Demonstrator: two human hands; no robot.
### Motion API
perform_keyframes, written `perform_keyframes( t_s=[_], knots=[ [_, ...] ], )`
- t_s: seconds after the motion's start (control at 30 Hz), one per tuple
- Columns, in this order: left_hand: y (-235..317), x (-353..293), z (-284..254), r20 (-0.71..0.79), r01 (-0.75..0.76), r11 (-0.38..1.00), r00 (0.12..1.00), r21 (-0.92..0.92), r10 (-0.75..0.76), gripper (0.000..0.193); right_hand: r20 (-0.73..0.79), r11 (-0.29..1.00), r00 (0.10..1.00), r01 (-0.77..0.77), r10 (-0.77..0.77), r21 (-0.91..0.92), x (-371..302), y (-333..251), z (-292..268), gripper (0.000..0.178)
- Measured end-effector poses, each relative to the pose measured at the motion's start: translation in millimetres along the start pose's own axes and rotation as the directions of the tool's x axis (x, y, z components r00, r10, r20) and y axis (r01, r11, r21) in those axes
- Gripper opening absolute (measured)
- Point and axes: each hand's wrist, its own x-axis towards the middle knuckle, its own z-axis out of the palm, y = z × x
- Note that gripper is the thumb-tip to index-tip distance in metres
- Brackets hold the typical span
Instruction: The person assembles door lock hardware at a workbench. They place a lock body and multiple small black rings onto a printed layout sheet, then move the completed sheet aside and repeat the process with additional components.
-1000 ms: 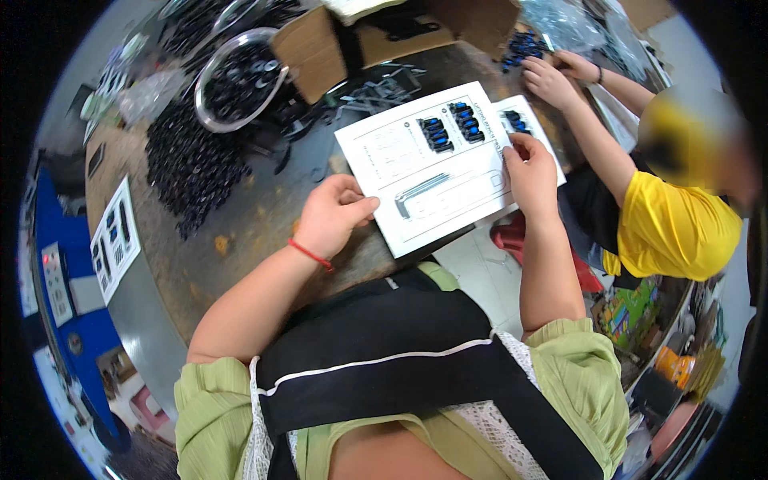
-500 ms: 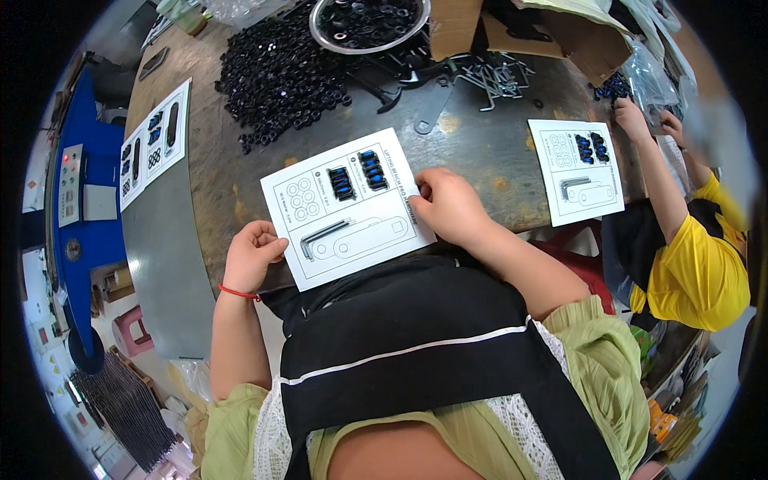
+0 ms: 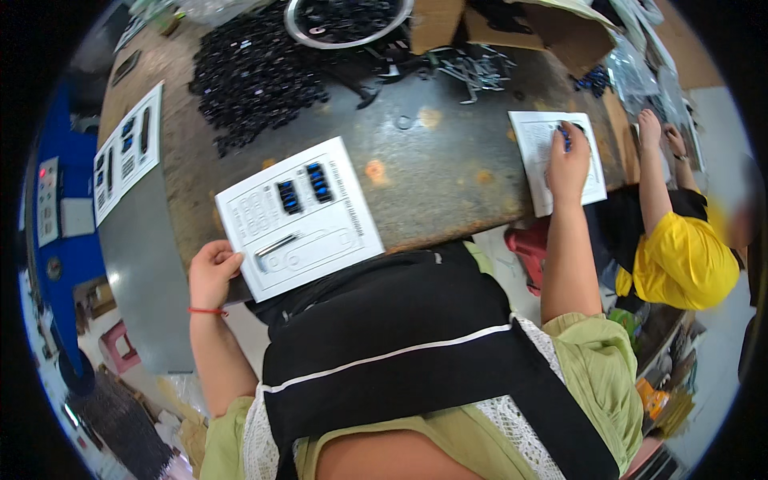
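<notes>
Before me at the table's edge lies a white printed sheet (image 3: 308,224) with outline drawings. Two rows of black-and-blue bolts (image 3: 318,182) and a dark L-shaped hex key (image 3: 276,245) sit on it. My left hand (image 3: 214,272) pinches its lower left edge between thumb and curled fingers. My right hand (image 3: 570,164) reaches over a second printed sheet (image 3: 534,132) on the right. Its fingers close around black-and-blue bolts (image 3: 566,142) there, partly hidden by the hand, which also covers much of that sheet.
A heap of small black parts (image 3: 248,76) lies behind, beside a metal bowl (image 3: 300,36) of parts. Loose hex keys (image 3: 476,74) lie near a cardboard box (image 3: 520,36). A third sheet (image 3: 128,152) is at left. A co-worker in a yellow shirt (image 3: 684,260) sits at right.
My right hand has let go of the near sheet and moved right onto the bolts on the second sheet. My left hand keeps its hold. The whole view has shifted slightly.
</notes>
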Motion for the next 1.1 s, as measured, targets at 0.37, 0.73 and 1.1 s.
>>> perform_keyframes(
  t_s=[0.37, 0.73, 1.1],
  knots=[
    [-7.0, -3.7, 2.7, -0.16, -0.021, 0.998, 0.987, 0.06, 0.031, 0.028, 0.004, 0.776, 0.884, -0.412, 0.467, 0.478, 1.9, 147.3, -35.3, 0.036],
    [-20.8, -24.0, 35.1, -0.426, -0.22, 0.829, 0.774, 0.514, 0.469, 0.035, -0.003, 0.811, 0.913, -0.362, 0.409, 0.459, -58.2, 29.7, 0.2, 0.037],
    [35.7, -37.7, 147.7, 0.486, -0.92, 0.234, 0.368, 0.315, 0.793, 0.044, 0.228, 0.846, 0.938, -0.336, 0.261, 0.413, -104.6, -66.9, 20.3, 0.043]
  ],
)
